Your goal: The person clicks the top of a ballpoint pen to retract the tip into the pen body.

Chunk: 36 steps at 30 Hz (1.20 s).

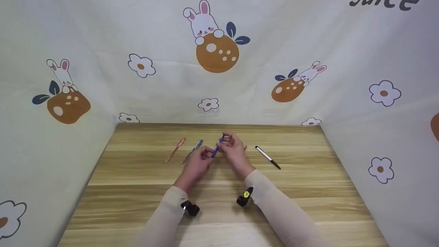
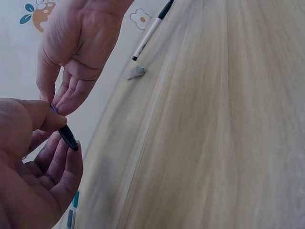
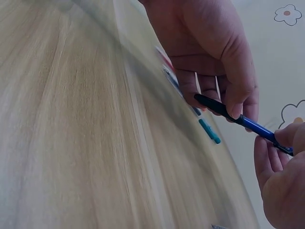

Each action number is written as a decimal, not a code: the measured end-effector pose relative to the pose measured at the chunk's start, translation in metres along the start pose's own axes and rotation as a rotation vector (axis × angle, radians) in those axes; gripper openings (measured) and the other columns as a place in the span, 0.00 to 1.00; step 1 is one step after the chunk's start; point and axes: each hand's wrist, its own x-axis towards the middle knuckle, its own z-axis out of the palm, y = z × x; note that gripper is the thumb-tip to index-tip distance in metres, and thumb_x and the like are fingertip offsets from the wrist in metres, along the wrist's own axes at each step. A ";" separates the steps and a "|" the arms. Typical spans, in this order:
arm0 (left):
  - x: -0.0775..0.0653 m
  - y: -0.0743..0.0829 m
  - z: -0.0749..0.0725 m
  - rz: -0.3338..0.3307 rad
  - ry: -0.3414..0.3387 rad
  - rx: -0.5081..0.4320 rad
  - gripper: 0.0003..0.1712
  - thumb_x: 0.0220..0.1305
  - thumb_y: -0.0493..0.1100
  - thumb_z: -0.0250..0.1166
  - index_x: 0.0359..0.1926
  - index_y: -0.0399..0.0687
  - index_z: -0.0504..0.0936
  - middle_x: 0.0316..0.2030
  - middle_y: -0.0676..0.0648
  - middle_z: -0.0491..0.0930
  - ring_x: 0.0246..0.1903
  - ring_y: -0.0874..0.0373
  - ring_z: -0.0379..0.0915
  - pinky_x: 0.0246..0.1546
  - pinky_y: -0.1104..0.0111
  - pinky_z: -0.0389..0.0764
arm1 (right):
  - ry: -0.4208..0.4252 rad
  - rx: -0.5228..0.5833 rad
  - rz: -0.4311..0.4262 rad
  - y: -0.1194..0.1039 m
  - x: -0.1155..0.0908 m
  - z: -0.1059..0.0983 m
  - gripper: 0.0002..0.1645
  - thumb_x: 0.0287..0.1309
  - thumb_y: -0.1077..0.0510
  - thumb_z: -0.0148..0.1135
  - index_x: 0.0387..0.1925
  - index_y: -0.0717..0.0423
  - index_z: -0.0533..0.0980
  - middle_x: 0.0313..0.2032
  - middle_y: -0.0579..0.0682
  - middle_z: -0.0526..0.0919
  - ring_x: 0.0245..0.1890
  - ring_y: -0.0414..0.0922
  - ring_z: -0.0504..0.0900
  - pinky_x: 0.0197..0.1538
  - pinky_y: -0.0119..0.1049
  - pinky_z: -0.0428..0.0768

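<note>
Both hands hold one slim blue pen [image 1: 218,146] with a black end, slanting above the table. My left hand [image 1: 199,162] pinches the black end between thumb and fingers, which shows closely in the left wrist view as a dark tip [image 2: 68,137]. My right hand [image 1: 236,154] grips the blue end, where a clip shows in the right wrist view; the blue barrel [image 3: 257,128] is bare between the hands. Left of the hands lie an orange pen [image 1: 175,150] and a clear pen with a blue-teal end [image 1: 192,151].
A white marker with black ends [image 1: 268,157] lies right of the hands. A small reddish tip [image 1: 245,148] peeks out beside the right hand, the rest hidden. A small grey object [image 2: 137,71] lies near the marker. Patterned cloth walls [image 1: 164,92] enclose the wooden table [image 1: 137,202].
</note>
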 end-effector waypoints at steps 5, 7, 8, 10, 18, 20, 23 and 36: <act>0.001 0.000 -0.003 0.010 -0.004 0.019 0.12 0.68 0.29 0.70 0.50 0.42 0.89 0.41 0.44 0.89 0.42 0.55 0.83 0.43 0.64 0.84 | 0.009 0.006 0.008 0.002 0.001 0.003 0.30 0.68 0.74 0.70 0.68 0.62 0.75 0.59 0.68 0.82 0.49 0.46 0.88 0.53 0.41 0.90; 0.002 0.001 -0.004 0.013 -0.002 0.023 0.12 0.68 0.29 0.70 0.50 0.41 0.89 0.41 0.45 0.88 0.41 0.55 0.83 0.43 0.64 0.83 | 0.012 0.014 0.012 0.003 0.001 0.003 0.30 0.68 0.74 0.70 0.68 0.62 0.75 0.58 0.66 0.82 0.50 0.46 0.88 0.54 0.41 0.90; 0.002 0.001 -0.005 0.012 0.000 0.025 0.12 0.67 0.29 0.70 0.50 0.41 0.89 0.40 0.45 0.88 0.41 0.55 0.83 0.43 0.65 0.83 | 0.013 0.017 0.015 0.003 0.001 0.004 0.30 0.68 0.74 0.70 0.68 0.62 0.75 0.57 0.64 0.83 0.50 0.47 0.88 0.54 0.41 0.90; 0.003 0.001 -0.005 0.010 0.001 0.031 0.12 0.67 0.29 0.70 0.49 0.41 0.88 0.40 0.46 0.88 0.41 0.55 0.83 0.42 0.65 0.83 | 0.014 0.025 0.019 0.004 0.001 0.004 0.30 0.68 0.74 0.69 0.69 0.62 0.75 0.56 0.61 0.83 0.50 0.47 0.88 0.55 0.42 0.90; 0.007 -0.002 -0.008 0.010 0.023 0.074 0.13 0.67 0.29 0.71 0.50 0.43 0.89 0.39 0.47 0.87 0.40 0.55 0.82 0.42 0.63 0.84 | 0.048 0.004 -0.001 0.003 0.001 0.001 0.31 0.70 0.74 0.65 0.71 0.68 0.71 0.60 0.68 0.79 0.53 0.53 0.86 0.61 0.52 0.88; 0.009 -0.003 -0.010 0.019 0.034 0.101 0.13 0.67 0.29 0.70 0.50 0.43 0.89 0.40 0.47 0.87 0.41 0.54 0.82 0.45 0.60 0.85 | 0.065 -0.012 -0.014 0.003 0.001 -0.002 0.30 0.70 0.75 0.65 0.71 0.69 0.71 0.61 0.70 0.77 0.53 0.54 0.85 0.61 0.53 0.87; 0.010 -0.005 -0.012 0.030 0.052 0.152 0.14 0.66 0.29 0.70 0.50 0.44 0.89 0.40 0.48 0.86 0.42 0.53 0.82 0.48 0.56 0.85 | 0.087 -0.043 -0.034 0.003 0.000 -0.007 0.29 0.68 0.75 0.65 0.69 0.68 0.72 0.61 0.72 0.76 0.52 0.52 0.85 0.59 0.50 0.89; 0.009 -0.010 -0.018 0.037 0.116 0.428 0.11 0.69 0.37 0.76 0.51 0.49 0.92 0.43 0.49 0.85 0.44 0.51 0.84 0.49 0.53 0.85 | 0.058 -0.103 -0.074 -0.007 -0.014 -0.019 0.27 0.67 0.73 0.66 0.66 0.67 0.74 0.59 0.69 0.77 0.49 0.48 0.83 0.60 0.52 0.88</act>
